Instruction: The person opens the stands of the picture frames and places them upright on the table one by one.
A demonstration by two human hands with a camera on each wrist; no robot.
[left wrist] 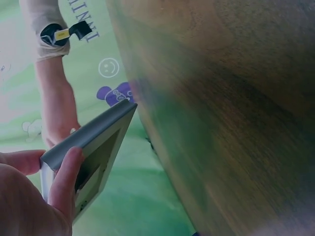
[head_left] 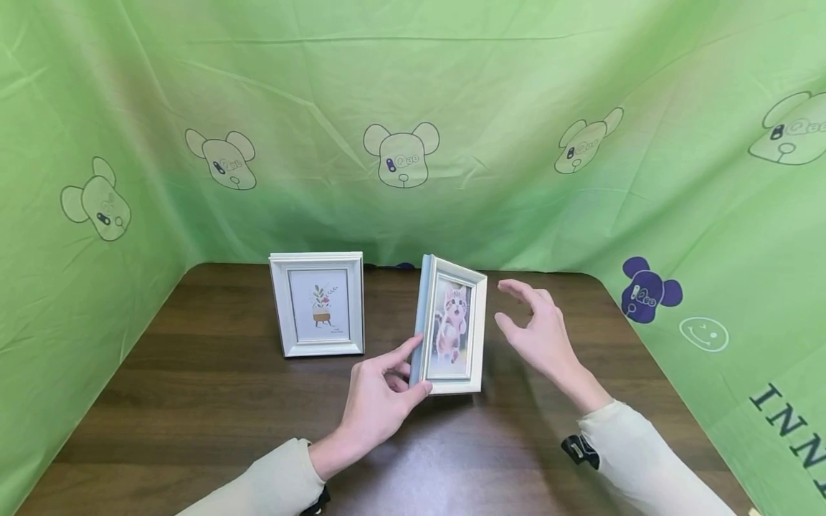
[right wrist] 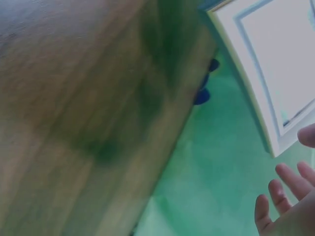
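A white picture frame with a kitten picture [head_left: 453, 322] is tilted in my left hand [head_left: 381, 393], which pinches its lower left edge between thumb and fingers. In the left wrist view, the thumb and fingers grip the edge of this frame [left wrist: 93, 132], and part of its back shows. My right hand [head_left: 538, 330] is just right of the frame, fingers spread and loosely bent, touching nothing. The right wrist view has the frame's pale front [right wrist: 278, 64] above the right hand's parted fingers [right wrist: 280, 196].
A second white picture frame [head_left: 317, 304], with a potted plant picture, stands upright on the brown wooden table [head_left: 213, 401] at the left. Green cloth [head_left: 310, 79] printed with bear heads hangs round the back and both sides. Dark bands sit at both wrists.
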